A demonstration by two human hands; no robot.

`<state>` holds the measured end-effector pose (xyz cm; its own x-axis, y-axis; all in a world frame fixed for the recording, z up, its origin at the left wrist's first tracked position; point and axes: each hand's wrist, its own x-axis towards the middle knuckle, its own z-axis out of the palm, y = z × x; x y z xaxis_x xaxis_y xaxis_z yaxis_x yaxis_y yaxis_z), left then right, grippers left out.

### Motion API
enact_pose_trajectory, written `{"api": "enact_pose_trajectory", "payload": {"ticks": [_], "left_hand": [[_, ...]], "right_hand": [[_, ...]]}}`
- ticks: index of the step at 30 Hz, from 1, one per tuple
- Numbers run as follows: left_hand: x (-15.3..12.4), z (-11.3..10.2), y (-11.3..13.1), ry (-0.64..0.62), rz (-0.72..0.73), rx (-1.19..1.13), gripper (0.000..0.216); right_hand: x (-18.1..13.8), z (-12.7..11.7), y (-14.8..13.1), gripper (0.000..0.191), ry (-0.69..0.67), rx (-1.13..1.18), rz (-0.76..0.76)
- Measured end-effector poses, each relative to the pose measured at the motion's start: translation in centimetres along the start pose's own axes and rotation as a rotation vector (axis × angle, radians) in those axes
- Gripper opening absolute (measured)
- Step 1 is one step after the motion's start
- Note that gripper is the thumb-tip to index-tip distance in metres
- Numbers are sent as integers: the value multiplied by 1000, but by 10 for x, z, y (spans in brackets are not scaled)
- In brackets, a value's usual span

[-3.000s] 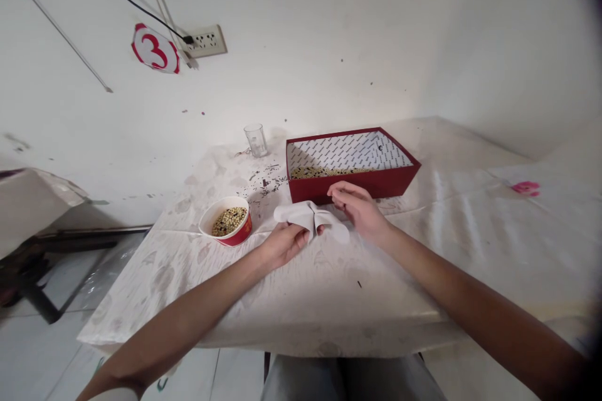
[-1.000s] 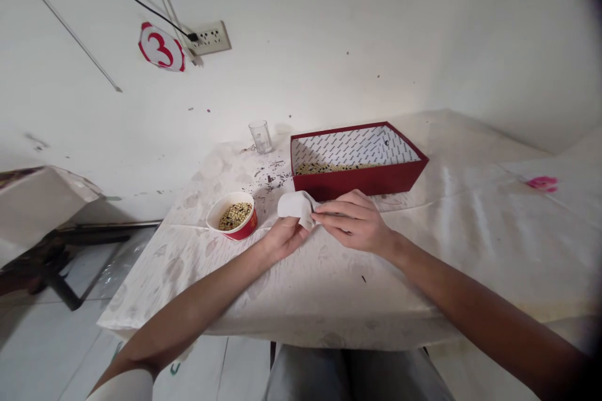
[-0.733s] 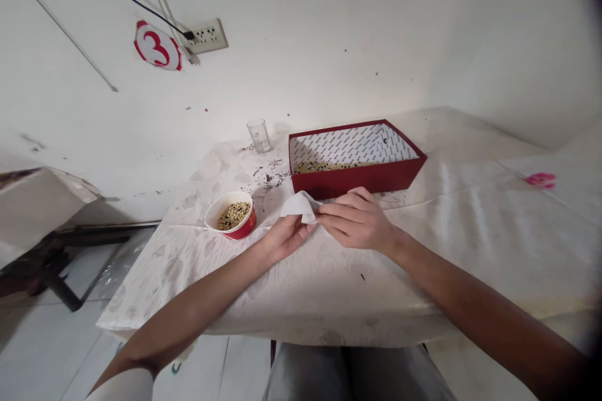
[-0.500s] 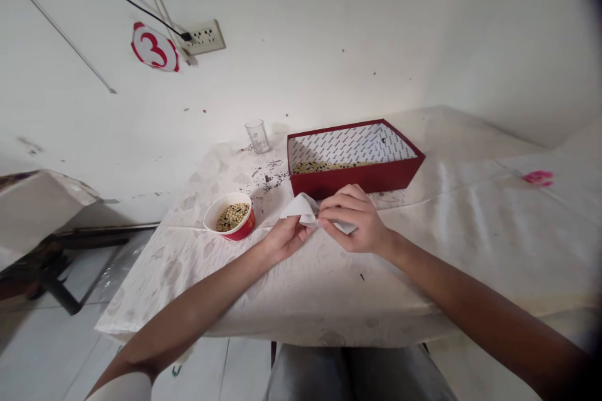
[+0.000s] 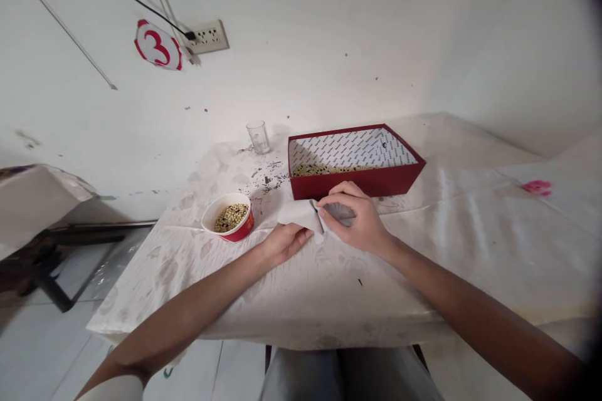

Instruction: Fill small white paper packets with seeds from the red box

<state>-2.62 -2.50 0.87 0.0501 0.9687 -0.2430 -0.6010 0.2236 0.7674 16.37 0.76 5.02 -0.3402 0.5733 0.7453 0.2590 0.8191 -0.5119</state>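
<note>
A folded piece of white paper (image 5: pixel 300 214) is held between both hands, above the table in front of the red box. My left hand (image 5: pixel 285 243) grips its lower left side from beneath, the fingers partly covered by the paper. At the upper right edge, my right hand (image 5: pixel 355 216) pinches the paper between thumb and fingertips. Behind the hands stands the open red box (image 5: pixel 357 183), lined with printed paper and holding pale and dark grains (image 5: pixel 324 169). Left of my left hand is a red and white paper bowl (image 5: pixel 239 230) with similar mixed grains in it.
A clear glass (image 5: pixel 258 138) stands near the wall. Dark scraps (image 5: pixel 267 180) lie scattered between it and the bowl. The patterned tablecloth (image 5: pixel 164 276) covers the table, with a pink patch (image 5: pixel 537 188) at the right. A power socket (image 5: pixel 210 36) is on the wall.
The white paper has opened out wider and flatter between my hands. My right hand's fingers have drawn into a pinch at its edge. The box and bowl stay in place.
</note>
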Motion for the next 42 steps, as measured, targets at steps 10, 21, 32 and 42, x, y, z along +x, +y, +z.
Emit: {"api": "enact_pose_trajectory", "payload": {"ticks": [10,21,32,42], "left_hand": [[7,-3,-5,32,43,-16,51],[3,5,-5,47,38,-40,27],[3,6,-4,51,87,13,30],[6,6,-7,-41,140,141,21]], "right_hand": [[-1,6,4,19,-77,-68,19],[-5,13,6,12,-133,-495,-136],[0,11,2,10,-187,-511,-68],[-2,11,7,7,-248,-503,-46]]}}
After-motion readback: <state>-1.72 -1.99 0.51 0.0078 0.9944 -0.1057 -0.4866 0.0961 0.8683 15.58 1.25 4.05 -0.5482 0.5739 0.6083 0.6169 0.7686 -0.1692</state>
